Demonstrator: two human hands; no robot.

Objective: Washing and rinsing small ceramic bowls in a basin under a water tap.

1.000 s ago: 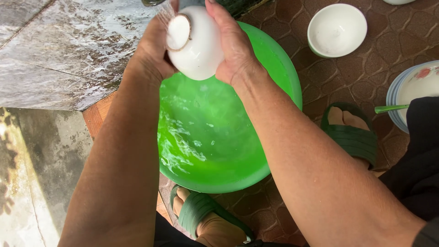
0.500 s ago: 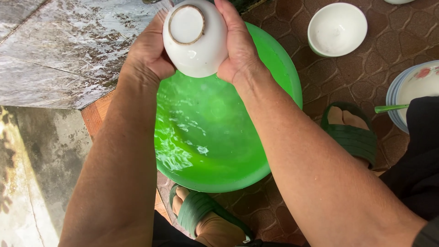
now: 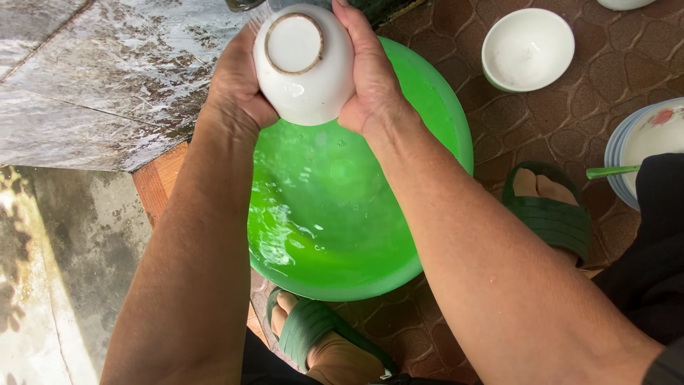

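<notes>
A round white glazed ceramic bowl (image 3: pixel 305 65) sits at the upper centre of the head view, turned bottom-up so that its flat, unglazed foot ring faces the camera; its sides are smooth and shiny. It is held above a wide round basin of bright green plastic (image 3: pixel 427 93), which fills the middle of the frame and holds clear water that ripples and glints at its lower left.

There are two white bowls in full view: the one held and a second shallow white ceramic bowl (image 3: pixel 527 50), standing upright on the floor at the upper right. At the right edge lies a stack of pale blue-rimmed plates (image 3: pixel 630 153) with a thin green handle (image 3: pixel 611 172) resting across it. Two feet show, each in a ribbed dark green rubber sandal (image 3: pixel 552 217), one at right of the basin and one below it.

The floor under the basin is brown patterned tile (image 3: pixel 591 107); at the upper left is a wet, mottled grey stone slab (image 3: pixel 92 85).

The left hand (image 3: pixel 239 85) cups the left side of the held bowl, fingers curled behind it. The right hand (image 3: pixel 370 78) clasps the right side, fingers pressed flat along the rim. Both hands are closed around the bowl.
</notes>
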